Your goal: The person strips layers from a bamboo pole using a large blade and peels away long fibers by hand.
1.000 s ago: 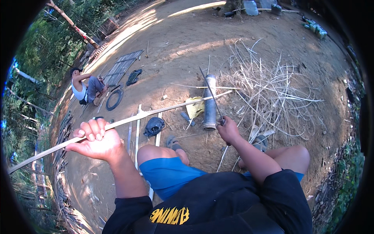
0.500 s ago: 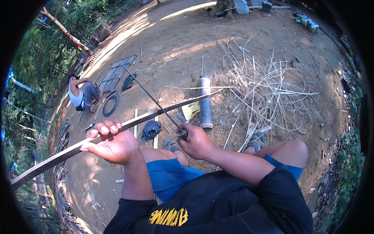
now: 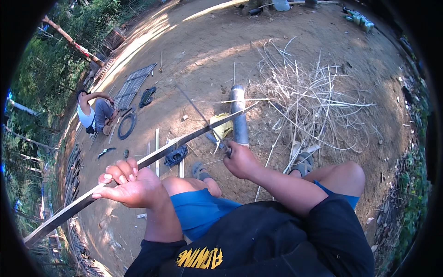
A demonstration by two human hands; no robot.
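My left hand (image 3: 134, 184) is closed around a long, narrow bamboo strip (image 3: 159, 153), fingers over its upper edge and thumb below. The strip slants from the lower left up to a thin tip above a dark cylinder (image 3: 240, 131). In my right hand (image 3: 244, 161) is the dark handle of a long-bladed knife (image 3: 196, 109). Its thin blade, slightly blurred, points up and left and crosses the strip in view; whether the two touch I cannot tell. Beneath the strip, on the dirt, lie a dark plastic bag (image 3: 176, 156) and a yellow piece (image 3: 222, 127).
A large tangle of pale shavings (image 3: 314, 101) spreads to the right of the cylinder. Far left, another person (image 3: 94, 113) sits on the ground near a coil of black hose (image 3: 127, 125) and a slatted panel (image 3: 134, 85). My sandalled feet are below the cylinder.
My right hand has shifted right with the knife, whose tip now lies farther right and lower. My left hand and the strip's near end sit slightly lower.
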